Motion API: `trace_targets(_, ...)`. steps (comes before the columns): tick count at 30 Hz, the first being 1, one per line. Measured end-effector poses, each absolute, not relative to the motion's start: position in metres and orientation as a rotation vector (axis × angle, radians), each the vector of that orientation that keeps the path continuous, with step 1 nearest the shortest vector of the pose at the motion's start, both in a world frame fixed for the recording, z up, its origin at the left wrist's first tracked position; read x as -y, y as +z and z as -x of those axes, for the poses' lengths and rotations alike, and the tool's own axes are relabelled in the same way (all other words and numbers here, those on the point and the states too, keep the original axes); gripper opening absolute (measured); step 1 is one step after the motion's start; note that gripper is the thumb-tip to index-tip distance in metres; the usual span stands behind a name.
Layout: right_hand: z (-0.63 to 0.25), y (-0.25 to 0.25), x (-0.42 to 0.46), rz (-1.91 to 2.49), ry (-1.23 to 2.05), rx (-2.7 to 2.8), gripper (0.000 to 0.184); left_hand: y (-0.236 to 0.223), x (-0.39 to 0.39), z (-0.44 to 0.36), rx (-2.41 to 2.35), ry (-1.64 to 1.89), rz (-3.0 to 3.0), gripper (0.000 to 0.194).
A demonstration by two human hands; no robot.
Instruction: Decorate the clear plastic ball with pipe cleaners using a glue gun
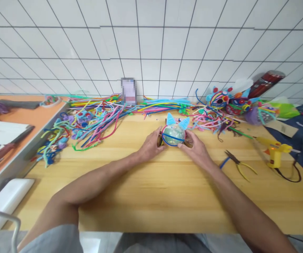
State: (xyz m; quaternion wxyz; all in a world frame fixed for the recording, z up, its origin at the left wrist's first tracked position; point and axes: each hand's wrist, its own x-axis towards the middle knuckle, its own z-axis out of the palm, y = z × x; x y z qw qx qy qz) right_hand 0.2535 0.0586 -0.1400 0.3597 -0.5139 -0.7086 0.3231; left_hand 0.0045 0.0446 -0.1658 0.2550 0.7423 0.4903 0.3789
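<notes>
Ball (177, 131): your left hand (152, 144) and right hand (196, 147), half-curled, grip its 2 sides. Step: apparently steadying it; next move likely needs even pressure.

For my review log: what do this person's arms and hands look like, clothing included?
The left hand and right hand are ungloved, with no watch showing. A grey short sleeve shows on the left side; the right arm is bare to the picture's edge.

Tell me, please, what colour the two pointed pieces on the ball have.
The pointed pieces are light blue, seen in the head view.
</notes>
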Motion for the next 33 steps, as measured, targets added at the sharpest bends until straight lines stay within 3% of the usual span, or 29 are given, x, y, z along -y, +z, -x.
trace_targets(9,-0.252,-0.146,-0.072,1.164,1.006,1.829,0.103,-0.168,-0.041,-0.003,-1.235,1.097,-2.105,0.088)
trace_targets(13,-0.247,-0.154,-0.078,1.191,0.971,1.825,0.099,-0.161,-0.037,-0.004,-1.379,1.012,-2.135,0.086)
trace_targets(21,-0.236,-0.159,-0.077,1.219,0.758,1.751,0.095,-0.141,-0.033,-0.013,-1.701,0.513,-2.218,0.083)
trace_targets(30,-0.234,-0.15,-0.075,1.27,0.59,1.869,0.091,-0.144,-0.03,-0.012,-1.726,0.492,-2.204,0.087)
trace_targets(33,-0.234,-0.153,-0.073,1.265,0.58,1.864,0.091,-0.146,-0.03,-0.006,-1.632,0.634,-2.185,0.086)
